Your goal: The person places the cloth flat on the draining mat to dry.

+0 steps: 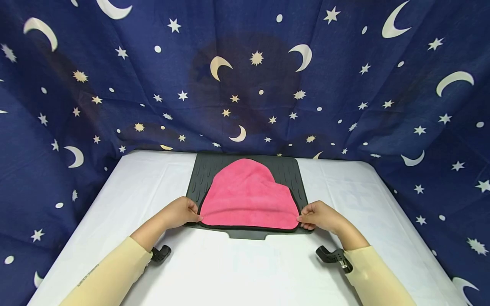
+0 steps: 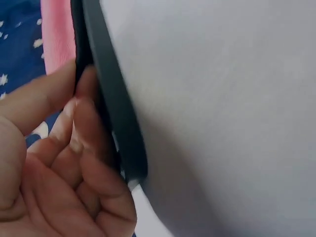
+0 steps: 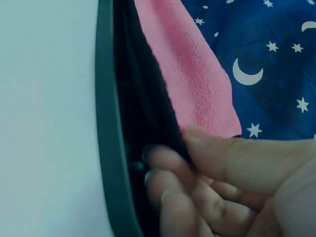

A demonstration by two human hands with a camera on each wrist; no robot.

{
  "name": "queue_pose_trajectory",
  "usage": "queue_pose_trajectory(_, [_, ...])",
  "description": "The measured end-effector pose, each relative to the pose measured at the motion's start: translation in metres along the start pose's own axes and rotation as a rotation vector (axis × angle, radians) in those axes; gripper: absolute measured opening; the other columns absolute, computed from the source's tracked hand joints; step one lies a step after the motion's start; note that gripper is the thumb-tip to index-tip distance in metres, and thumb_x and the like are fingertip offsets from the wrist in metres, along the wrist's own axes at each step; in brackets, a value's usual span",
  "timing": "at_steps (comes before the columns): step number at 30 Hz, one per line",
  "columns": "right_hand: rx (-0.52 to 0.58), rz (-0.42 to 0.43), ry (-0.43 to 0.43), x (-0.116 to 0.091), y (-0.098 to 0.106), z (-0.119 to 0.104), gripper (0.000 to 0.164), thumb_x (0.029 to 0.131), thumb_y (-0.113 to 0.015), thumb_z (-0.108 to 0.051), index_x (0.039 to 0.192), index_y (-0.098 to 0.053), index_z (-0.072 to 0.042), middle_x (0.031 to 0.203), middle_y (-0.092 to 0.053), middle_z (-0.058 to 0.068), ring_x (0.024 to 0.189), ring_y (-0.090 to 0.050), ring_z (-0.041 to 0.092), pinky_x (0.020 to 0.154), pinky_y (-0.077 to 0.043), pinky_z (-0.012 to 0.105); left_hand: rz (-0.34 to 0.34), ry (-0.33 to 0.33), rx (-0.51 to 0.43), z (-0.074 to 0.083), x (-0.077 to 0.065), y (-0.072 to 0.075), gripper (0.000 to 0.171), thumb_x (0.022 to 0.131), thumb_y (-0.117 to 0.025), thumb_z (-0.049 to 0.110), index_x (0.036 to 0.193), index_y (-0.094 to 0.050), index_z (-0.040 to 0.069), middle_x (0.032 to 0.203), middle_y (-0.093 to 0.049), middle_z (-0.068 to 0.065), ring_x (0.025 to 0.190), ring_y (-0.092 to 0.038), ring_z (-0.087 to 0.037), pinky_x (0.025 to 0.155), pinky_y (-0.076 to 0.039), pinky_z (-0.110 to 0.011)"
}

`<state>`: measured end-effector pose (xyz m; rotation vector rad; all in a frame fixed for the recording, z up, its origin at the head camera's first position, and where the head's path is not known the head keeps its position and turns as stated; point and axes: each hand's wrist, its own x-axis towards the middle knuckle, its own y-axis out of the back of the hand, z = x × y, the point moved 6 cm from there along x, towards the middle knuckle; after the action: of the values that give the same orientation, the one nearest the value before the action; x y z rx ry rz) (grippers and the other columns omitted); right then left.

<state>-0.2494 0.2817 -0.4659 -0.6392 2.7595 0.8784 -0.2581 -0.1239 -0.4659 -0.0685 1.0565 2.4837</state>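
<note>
While the pink cloth [image 1: 249, 195] with black edging is spread over the dark ribbed mat [image 1: 197, 180], the left hand [image 1: 180, 212] pinches the cloth's near left corner between thumb and finger, and the right hand [image 1: 319, 216] pinches the near right one. The mat rests on the white table [image 1: 245, 272], before a starry blue curtain [image 1: 329, 42].

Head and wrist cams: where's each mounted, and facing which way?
Head: head-worn, facing forward and down at the pink cloth on the ribbed tray; left hand, right hand, sleeves show.
Left wrist: on that wrist, facing the cloth's black edging; only the left hand shows.
Right wrist: on that wrist, facing the cloth's opposite corner; only the right hand shows.
Shared: both wrist views catch the cloth, tray rim and starry curtain.
</note>
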Motion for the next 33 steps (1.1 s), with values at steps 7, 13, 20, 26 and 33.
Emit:
queue_pose_trajectory(7, [-0.083,-0.007,0.015,-0.001,0.001,-0.012,0.027,0.084,-0.068,-0.021,0.076,-0.063,0.005,0.069,-0.064,0.011,0.062,-0.060,0.017,0.056,-0.053,0.033,0.094,0.020,0.171,0.005,-0.003,0.005,0.026,0.076,-0.076,0.029,0.061,-0.059,0.015,0.054,-0.051,0.006,0.051,-0.043,-0.010,0.049,-0.036,-0.026])
queue_pose_trajectory(13, [-0.081,0.024,-0.043,0.006,0.023,-0.024,0.035,0.090,-0.060,-0.026,0.085,-0.065,0.008,0.077,-0.067,0.014,0.070,-0.062,0.020,0.063,-0.054,0.034,0.076,0.052,0.111,0.003,0.005,0.029,0.029,0.087,-0.062,0.037,0.072,-0.066,0.012,0.071,-0.064,0.001,0.061,-0.050,-0.015,0.053,-0.041,-0.029])
queue_pose_trajectory(20, [0.033,0.104,-0.060,0.041,0.045,-0.032,0.039,0.094,-0.054,-0.025,0.097,-0.061,0.013,0.083,-0.067,0.017,0.072,-0.064,0.018,0.068,-0.054,0.033,0.108,0.073,0.008,0.002,0.035,0.050,0.044,0.092,-0.050,0.047,0.079,-0.067,0.009,0.082,-0.068,0.000,0.073,-0.054,-0.018,0.058,-0.045,-0.031])
queue_pose_trajectory(26, [0.050,0.049,-0.173,0.071,0.032,-0.026,0.042,0.094,-0.051,-0.036,0.082,-0.059,0.004,0.068,-0.060,0.007,0.059,-0.059,0.014,0.061,-0.054,0.032,0.103,0.081,-0.016,0.005,0.067,0.040,0.044,0.097,-0.044,0.038,0.089,-0.069,0.003,0.081,-0.069,-0.006,0.076,-0.060,-0.019,0.074,-0.046,-0.036])
queue_pose_trajectory(33, [0.151,0.010,-0.259,0.081,0.021,-0.027,0.040,0.090,-0.056,-0.041,0.066,-0.044,-0.011,0.058,-0.040,-0.001,0.053,-0.047,0.013,0.058,-0.049,0.029,0.009,0.152,-0.122,0.007,0.085,0.028,0.047,0.096,-0.044,0.041,0.084,-0.068,0.003,0.074,-0.063,-0.005,0.068,-0.058,-0.016,0.061,-0.046,-0.029])
